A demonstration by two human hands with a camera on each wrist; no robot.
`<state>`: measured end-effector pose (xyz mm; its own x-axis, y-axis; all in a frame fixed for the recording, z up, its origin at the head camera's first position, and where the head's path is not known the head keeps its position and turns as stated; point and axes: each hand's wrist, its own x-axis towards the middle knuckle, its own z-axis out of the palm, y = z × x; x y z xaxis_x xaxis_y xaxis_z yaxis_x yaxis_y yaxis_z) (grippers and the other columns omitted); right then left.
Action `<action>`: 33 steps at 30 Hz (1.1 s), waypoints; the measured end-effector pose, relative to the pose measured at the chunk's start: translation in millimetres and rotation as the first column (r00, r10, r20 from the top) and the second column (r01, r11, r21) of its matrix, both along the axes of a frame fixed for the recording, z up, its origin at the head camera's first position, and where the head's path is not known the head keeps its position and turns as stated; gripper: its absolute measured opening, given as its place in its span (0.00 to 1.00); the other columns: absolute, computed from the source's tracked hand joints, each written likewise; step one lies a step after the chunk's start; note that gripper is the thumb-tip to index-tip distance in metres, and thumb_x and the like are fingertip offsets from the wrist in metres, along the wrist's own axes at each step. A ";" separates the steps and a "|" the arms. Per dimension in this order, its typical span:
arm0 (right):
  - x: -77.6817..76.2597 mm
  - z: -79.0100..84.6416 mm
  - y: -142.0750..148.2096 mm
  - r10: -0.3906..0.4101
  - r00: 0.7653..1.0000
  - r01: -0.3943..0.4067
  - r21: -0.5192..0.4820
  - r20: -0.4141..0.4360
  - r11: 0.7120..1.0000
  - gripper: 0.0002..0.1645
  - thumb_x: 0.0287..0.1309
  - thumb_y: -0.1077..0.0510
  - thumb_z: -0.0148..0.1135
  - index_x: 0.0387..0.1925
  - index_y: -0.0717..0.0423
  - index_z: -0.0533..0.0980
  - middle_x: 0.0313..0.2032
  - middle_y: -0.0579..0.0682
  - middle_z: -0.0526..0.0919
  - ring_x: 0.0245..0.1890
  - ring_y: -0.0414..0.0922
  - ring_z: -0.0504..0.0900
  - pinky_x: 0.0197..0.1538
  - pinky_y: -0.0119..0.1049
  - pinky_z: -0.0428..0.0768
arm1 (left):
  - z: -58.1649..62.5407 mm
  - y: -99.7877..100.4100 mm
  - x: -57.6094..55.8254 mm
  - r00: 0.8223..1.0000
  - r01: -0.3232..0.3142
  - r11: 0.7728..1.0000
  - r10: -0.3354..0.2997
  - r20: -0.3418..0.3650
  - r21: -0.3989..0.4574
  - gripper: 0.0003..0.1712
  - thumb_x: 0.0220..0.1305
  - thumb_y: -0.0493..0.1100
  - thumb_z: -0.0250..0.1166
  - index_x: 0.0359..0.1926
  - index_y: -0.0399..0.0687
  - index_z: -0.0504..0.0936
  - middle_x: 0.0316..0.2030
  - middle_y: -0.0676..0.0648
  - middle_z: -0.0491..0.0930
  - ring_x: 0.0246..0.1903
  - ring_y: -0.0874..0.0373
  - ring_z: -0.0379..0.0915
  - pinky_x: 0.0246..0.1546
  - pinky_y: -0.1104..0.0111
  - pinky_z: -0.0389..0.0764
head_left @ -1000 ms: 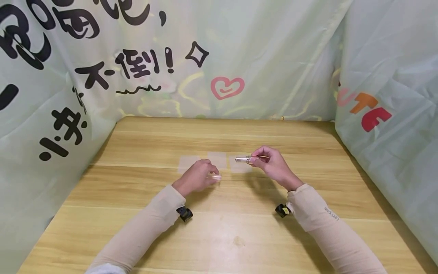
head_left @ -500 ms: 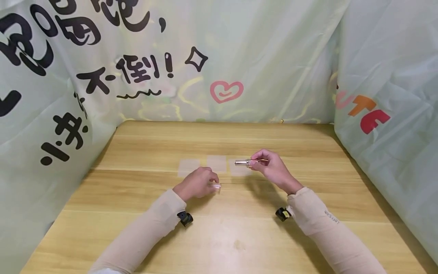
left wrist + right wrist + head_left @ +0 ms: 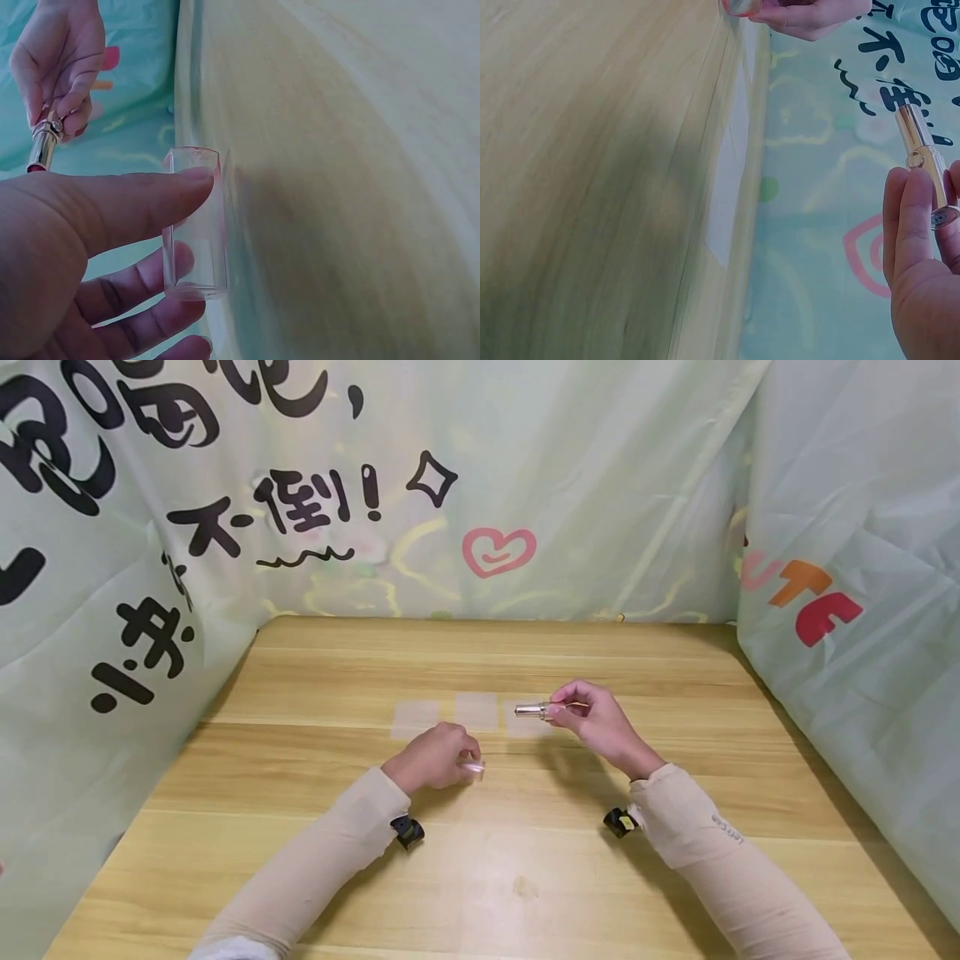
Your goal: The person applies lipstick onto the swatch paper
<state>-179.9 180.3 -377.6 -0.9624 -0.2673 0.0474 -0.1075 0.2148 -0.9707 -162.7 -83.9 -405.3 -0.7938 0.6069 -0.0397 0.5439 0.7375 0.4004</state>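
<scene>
Holds a clear hollow case (image 3: 206,244) in the left grip (image 3: 433,757), pinched between thumb and fingers, spread only as wide as the case. Pinches a metallic tube (image 3: 531,711) in the right grip (image 3: 600,727), nearly closed at the fingertips, with the free end aimed towards the left grip and well apart from the case. Stretches out below both grips as a wood-grain tabletop (image 3: 540,843), with shadows (image 3: 585,777) under the hands and a faint brownish mark (image 3: 525,887) nearer than either. Carries three pale translucent squares (image 3: 476,711) in a row just beyond the left grip, reaching behind the tube in the head view. Backs, beyond both grips, onto pale green cloth (image 3: 637,485) bearing black writing (image 3: 288,502) and a pink heart (image 3: 498,558). Hangs in creases to the right of the right grip, with orange and red letters (image 3: 828,617).
</scene>
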 end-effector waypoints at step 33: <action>4.1 4.3 -9.8 -0.011 1.000 0.009 -0.113 -0.017 0.994 0.08 0.63 0.71 0.58 0.42 0.74 0.70 0.40 0.62 0.77 0.37 0.44 0.84 0.48 0.39 0.82 | 20.9 6.1 -8.9 0.996 -0.056 0.964 0.034 0.089 0.260 0.17 0.61 0.44 0.69 0.47 0.39 0.84 0.41 0.45 0.84 0.40 0.54 0.78 0.44 0.65 0.78</action>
